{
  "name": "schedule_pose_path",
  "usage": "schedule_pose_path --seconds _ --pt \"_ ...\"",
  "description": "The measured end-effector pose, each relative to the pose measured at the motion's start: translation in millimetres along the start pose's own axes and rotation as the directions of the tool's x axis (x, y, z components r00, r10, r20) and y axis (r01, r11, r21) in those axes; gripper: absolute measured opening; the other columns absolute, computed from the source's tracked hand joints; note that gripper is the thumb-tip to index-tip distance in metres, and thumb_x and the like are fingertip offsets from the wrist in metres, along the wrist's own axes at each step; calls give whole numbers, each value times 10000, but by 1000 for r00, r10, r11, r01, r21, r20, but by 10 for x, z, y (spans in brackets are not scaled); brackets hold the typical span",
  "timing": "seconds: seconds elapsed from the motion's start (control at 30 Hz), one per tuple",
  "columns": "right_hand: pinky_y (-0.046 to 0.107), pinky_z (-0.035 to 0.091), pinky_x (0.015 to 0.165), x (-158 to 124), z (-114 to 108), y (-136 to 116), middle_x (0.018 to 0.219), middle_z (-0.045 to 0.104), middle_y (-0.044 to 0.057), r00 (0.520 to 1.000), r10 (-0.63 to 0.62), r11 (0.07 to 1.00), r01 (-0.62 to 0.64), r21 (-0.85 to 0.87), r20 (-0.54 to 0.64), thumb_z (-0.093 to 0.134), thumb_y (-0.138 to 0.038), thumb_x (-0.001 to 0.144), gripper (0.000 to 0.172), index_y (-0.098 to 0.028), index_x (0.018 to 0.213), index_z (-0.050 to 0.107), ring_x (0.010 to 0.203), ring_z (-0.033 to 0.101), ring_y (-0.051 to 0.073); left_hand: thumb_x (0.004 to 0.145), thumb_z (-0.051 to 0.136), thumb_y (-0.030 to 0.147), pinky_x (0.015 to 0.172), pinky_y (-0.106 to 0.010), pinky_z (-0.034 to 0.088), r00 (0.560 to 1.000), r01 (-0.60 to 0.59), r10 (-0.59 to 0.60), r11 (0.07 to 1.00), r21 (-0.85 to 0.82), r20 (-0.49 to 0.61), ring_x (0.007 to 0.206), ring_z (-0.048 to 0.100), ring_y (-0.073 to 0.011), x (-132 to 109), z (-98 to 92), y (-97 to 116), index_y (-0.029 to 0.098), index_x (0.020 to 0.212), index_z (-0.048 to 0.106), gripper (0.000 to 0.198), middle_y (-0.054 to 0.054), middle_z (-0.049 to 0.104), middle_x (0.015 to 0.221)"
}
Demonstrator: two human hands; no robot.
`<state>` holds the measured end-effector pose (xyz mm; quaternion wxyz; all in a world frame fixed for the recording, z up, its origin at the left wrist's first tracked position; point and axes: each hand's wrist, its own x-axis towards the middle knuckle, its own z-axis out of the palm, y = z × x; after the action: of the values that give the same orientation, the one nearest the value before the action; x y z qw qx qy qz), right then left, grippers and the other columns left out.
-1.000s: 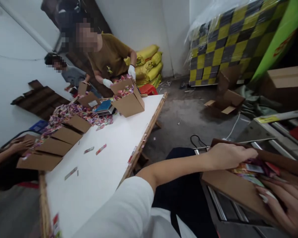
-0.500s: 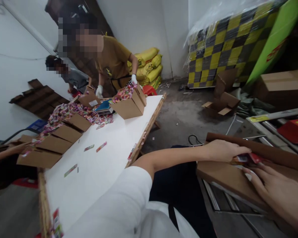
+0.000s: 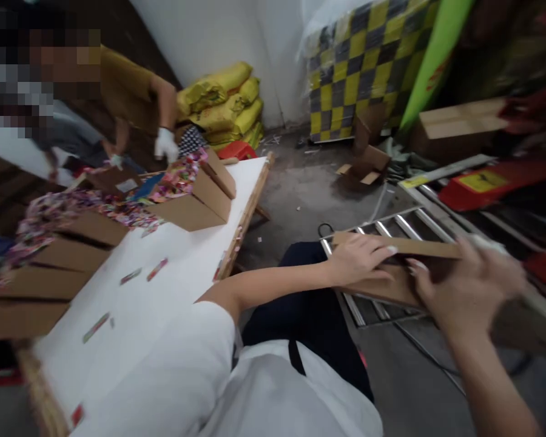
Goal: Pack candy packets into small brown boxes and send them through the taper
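A cardboard box (image 3: 391, 287) rests on a roller conveyor to my right, its long flaps partly folded inward. My left hand (image 3: 360, 258) lies over its left end, fingers stretched across the flap and the thumb apart. Over the right part of the box is my right hand (image 3: 471, 288), with thumb and fingers spread and the fingertips blurred. Between the hands a dark gap shows under the far flap (image 3: 418, 246). What the box holds is hidden from view.
The roller conveyor (image 3: 407, 224) carries a red and yellow machine part (image 3: 482, 182). On the white table (image 3: 164, 303) to the left stand open boxes (image 3: 195, 209) with wrapped sweets, beside a heap (image 3: 54, 215). A co-worker's gloved hand (image 3: 166, 145) is there. Yellow sacks (image 3: 227, 106) lie behind.
My view has swung right. Both hands have left the red packets inside the box and now lie on its flaps, which have folded further over. The co-worker's gloved hand has lifted off the filled box.
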<state>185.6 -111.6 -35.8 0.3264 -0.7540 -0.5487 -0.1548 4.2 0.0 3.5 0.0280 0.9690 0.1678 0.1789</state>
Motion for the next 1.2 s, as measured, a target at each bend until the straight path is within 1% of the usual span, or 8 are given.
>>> schedule_pose_path --seconds 0.17,0.33,0.43,0.57,0.7,1.03,1.13,1.2 --pt "542 288 1159 143 -153 -179 1442 543 264 895 -253 957 286 -39 367 380 -440 1024 617 -24 1475 445 1330 493 374 977 504 572 1021 -457 472 992 20 -5 992 -122 125 1099 643 -267 -115 48 -97 182 1121 720 469 -147 699 1146" --pt "518 270 1194 207 -148 -161 1531 439 299 847 -253 961 277 17 468 437 -509 1013 737 44 1498 405 1423 403 401 429 734 920 1140 -693 210 928 34 -6 997 -70 373 1454 225 -559 -24 -154 -349 108 1535 375 1418 -324 241 1605" --pt "499 259 1215 230 -124 -99 1508 487 258 885 -237 971 230 66 401 488 -502 999 714 5 1498 424 1409 428 363 472 764 869 1125 -617 263 878 50 -43 999 -2 476 1414 302 -528 42 -250 -309 120 1587 264 1433 -322 230 1605" --pt "488 226 1245 173 -29 53 1412 563 200 999 -2 996 -1 91 34 488 -386 1006 523 -97 1441 503 1352 473 274 605 722 818 1062 -522 338 890 197 -211 977 77 403 1310 435 -436 180 -190 -109 181 1578 315 1232 -263 384 1512" --pt "517 370 1159 -199 102 104 1356 573 184 920 339 929 -295 224 -198 471 -346 997 457 -149 1407 512 1330 478 276 670 655 836 993 -521 364 870 380 -399 917 123 289 1220 484 -442 535 15 82 270 1554 371 1087 -226 450 1427" --pt "426 575 898 -1710 -68 32 1187 679 143 770 591 694 -637 335 241 536 -351 939 399 -189 1296 607 1049 658 241 662 706 820 1011 -633 319 881 448 -422 889 -94 215 1297 429 -533 2298 703 413 183 1549 388 1137 -288 418 1491" --pt "412 587 859 -1968 -185 45 1184 698 154 694 638 632 -719 288 334 542 -436 921 445 -172 1270 624 985 688 241 798 610 783 1105 -538 311 950 311 -297 931 -189 98 1419 386 -414 2482 690 473 136 1566 348 1037 -251 373 1565" --pt "425 585 861 -2110 -232 73 1211 698 169 648 653 602 -758 252 392 552 -525 896 531 -159 1273 625 976 702 260 877 529 745 1166 -357 283 975 223 -221 962 -157 29 1512 288 -244 2289 680 458 134 1571 323 947 -177 318 1629"
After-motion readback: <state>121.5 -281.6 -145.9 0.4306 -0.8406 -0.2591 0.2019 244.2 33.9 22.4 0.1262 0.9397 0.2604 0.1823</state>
